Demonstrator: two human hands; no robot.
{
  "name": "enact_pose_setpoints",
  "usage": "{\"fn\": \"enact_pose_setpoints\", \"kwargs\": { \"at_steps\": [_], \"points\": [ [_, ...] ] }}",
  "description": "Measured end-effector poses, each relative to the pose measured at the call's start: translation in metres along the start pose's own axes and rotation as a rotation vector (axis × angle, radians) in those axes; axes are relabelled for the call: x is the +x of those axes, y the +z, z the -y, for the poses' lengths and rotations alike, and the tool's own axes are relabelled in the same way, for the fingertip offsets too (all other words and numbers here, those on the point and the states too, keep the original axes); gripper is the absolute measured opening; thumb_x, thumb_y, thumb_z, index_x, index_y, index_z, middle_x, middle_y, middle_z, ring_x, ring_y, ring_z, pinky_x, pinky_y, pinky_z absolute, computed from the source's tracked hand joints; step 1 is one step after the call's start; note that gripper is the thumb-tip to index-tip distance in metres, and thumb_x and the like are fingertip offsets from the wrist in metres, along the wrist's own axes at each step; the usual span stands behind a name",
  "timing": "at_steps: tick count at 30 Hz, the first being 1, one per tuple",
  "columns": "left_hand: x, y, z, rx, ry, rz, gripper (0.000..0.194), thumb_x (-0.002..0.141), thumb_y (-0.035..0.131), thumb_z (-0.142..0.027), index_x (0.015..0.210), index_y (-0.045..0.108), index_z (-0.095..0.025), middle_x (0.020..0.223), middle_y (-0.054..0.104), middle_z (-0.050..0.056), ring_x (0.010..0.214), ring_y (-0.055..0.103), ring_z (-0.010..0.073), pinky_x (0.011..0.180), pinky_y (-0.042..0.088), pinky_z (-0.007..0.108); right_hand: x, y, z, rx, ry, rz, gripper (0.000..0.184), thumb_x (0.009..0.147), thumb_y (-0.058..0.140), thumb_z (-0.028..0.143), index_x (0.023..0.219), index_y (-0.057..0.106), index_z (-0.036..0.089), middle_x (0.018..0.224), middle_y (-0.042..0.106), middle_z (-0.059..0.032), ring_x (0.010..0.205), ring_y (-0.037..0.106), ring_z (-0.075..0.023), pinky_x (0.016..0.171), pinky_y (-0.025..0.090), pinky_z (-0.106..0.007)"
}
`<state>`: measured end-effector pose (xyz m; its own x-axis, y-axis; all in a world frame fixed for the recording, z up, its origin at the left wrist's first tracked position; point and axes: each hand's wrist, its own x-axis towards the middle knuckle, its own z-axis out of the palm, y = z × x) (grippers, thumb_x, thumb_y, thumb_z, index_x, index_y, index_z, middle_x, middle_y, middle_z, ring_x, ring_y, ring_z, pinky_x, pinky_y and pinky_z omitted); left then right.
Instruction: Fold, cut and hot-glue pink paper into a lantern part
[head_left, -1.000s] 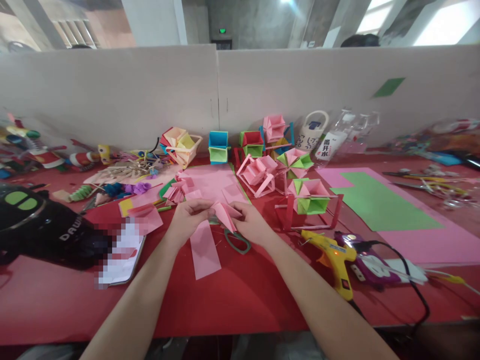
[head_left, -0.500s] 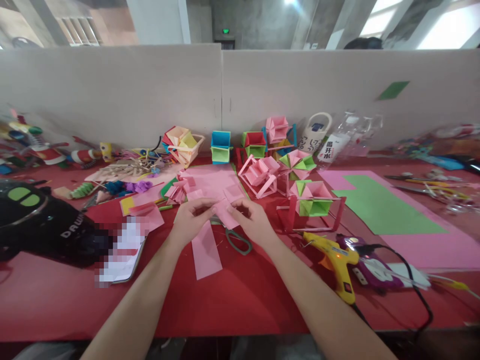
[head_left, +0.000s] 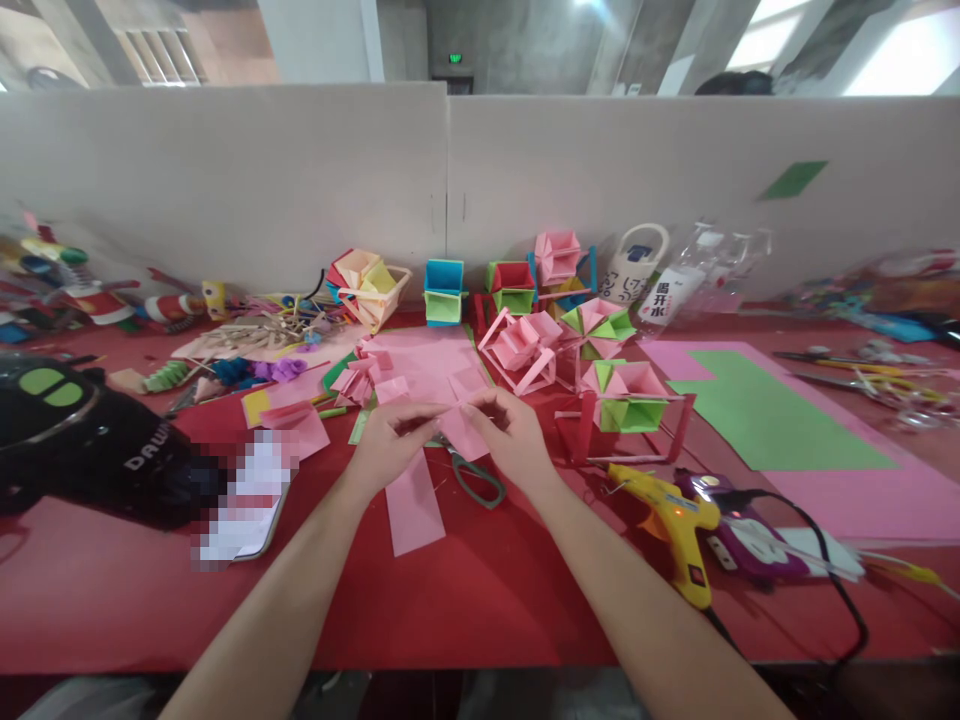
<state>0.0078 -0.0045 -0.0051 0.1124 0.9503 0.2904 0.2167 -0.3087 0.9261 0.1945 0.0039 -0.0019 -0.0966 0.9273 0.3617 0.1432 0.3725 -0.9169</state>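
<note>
We have turned the pink paper (head_left: 465,434) slightly; our left hand (head_left: 384,445) and right hand (head_left: 517,440) pinch it, grip nearly closed. It's partly folded; the pink strip (head_left: 415,510) lies flat.

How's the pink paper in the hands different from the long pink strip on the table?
The held paper is up between the left hand and right hand; the long strip lies on the red table. The held paper looks shorter and tilted, the long strip flat. Both are pink.
</note>
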Motion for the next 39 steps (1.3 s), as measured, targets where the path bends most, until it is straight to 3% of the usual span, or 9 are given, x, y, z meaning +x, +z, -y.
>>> {"fn": "enact_pose_setpoints", "kwargs": {
  "at_steps": [15, 24, 31, 39],
  "points": [
    [-0.0004, -0.0014, 0.0007, 0.054, 0.024, 0.013, 0.026, 0.081, 0.068, -0.025, 0.104, 0.078, -0.023, 0.104, 0.078, 0.006, 0.095, 0.073, 0.0235, 0.087, 0.058, 0.035, -0.0012, 0.0022, -0.0002, 0.014, -0.01, -0.053, 0.016, 0.081, 0.07, 0.034, 0.079, 0.068, 0.019, 0.08, 0.07, -0.0043, 0.075, 0.064, -0.0177, 0.07, 0.052, -0.03],
    [-0.0007, -0.0009, -0.0011, 0.052, 0.032, 0.027, 0.024, 0.081, 0.066, -0.021, 0.101, 0.079, -0.022, 0.1, 0.078, 0.005, 0.09, 0.073, 0.0215, 0.083, 0.058, 0.032, -0.0012, 0.0016, 0.0011, -0.007, -0.007, -0.008, 0.013, 0.083, 0.068, 0.032, 0.086, 0.071, 0.02, 0.087, 0.073, -0.0048, 0.079, 0.065, -0.0182, 0.074, 0.052, -0.031],
    [-0.0015, -0.0003, -0.0039, 0.049, 0.033, 0.018, 0.023, 0.08, 0.066, -0.018, 0.098, 0.079, -0.023, 0.099, 0.078, 0.005, 0.091, 0.072, 0.0211, 0.082, 0.057, 0.031, -0.0012, 0.0007, 0.0021, 0.024, 0.012, 0.038, 0.014, 0.083, 0.067, 0.033, 0.083, 0.068, 0.018, 0.08, 0.068, -0.0033, 0.073, 0.062, -0.0161, 0.066, 0.049, -0.028],
    [-0.0013, 0.0051, 0.0022, -0.068, 0.004, -0.058, 0.02, 0.079, 0.072, -0.031, 0.092, 0.078, -0.018, 0.089, 0.077, 0.007, 0.076, 0.071, 0.0199, 0.071, 0.06, 0.033, -0.0017, 0.0017, 0.0065, 0.056, -0.003, 0.095, 0.016, 0.085, 0.064, 0.033, 0.081, 0.064, 0.018, 0.076, 0.064, -0.0015, 0.07, 0.058, -0.0143, 0.064, 0.047, -0.026]
  ]
}}
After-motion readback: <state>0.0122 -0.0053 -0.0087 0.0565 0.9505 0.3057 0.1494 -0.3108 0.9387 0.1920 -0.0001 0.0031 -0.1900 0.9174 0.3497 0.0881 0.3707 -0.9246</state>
